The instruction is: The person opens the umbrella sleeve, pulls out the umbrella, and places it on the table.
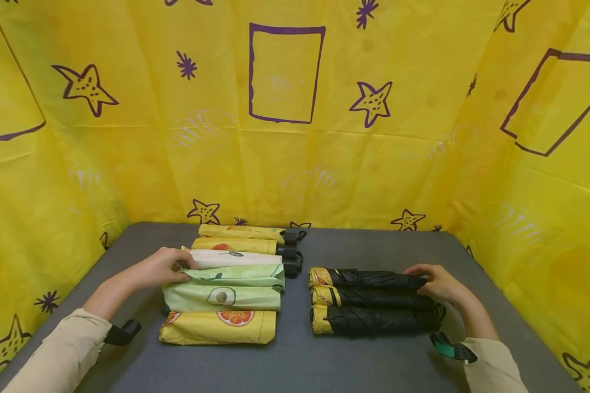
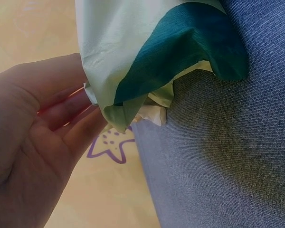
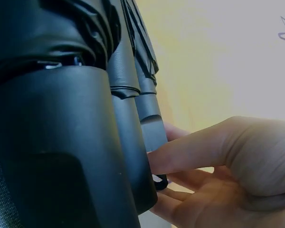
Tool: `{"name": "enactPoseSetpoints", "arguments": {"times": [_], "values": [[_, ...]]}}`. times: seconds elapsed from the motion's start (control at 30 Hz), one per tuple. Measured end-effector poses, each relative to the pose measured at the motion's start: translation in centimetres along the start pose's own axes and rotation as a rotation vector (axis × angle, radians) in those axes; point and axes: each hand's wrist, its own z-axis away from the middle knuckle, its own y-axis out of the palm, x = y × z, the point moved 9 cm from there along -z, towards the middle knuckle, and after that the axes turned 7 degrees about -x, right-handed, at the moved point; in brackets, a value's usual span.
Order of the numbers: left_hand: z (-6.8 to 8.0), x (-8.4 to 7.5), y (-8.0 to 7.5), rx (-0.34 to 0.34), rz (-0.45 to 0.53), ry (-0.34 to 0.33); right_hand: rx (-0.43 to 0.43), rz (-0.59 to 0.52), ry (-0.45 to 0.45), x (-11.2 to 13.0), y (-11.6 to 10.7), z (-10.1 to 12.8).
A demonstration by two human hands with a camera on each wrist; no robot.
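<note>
Several folded umbrellas in fabric sleeves lie side by side left of centre: two yellow ones (image 1: 238, 233) at the back, a white one (image 1: 233, 257), a pale green one (image 1: 236, 274), an avocado-print one (image 1: 221, 297) and an orange-print one (image 1: 218, 326) in front. My left hand (image 1: 162, 267) touches the left ends of the white and pale green sleeves; the left wrist view has my straight fingers (image 2: 69, 121) against the pale green sleeve's end (image 2: 133, 47). Three black umbrellas (image 1: 373, 297) lie to the right. My right hand (image 1: 437, 281) rests its straight fingers (image 3: 190, 152) on their handle ends (image 3: 133, 142).
The grey cloth-covered table (image 1: 295, 360) is walled on three sides by a yellow sheet (image 1: 285, 136) printed with purple stars and frames. Black handles and straps (image 1: 292, 254) stick out at the right end of the back sleeved umbrellas.
</note>
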Motion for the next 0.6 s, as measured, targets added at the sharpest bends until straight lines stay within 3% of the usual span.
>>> {"name": "enactPoseSetpoints", "arguments": {"times": [0.37, 0.6], "values": [[0.1, 0.0, -0.1, -0.016, 0.015, -0.004, -0.038, 0.079, 0.038, 0.0, -0.1, -0.1], [0.1, -0.1, -0.3, -0.020, 0.036, -0.001, -0.095, 0.123, -0.014, 1.1, -0.4, -0.1]]}}
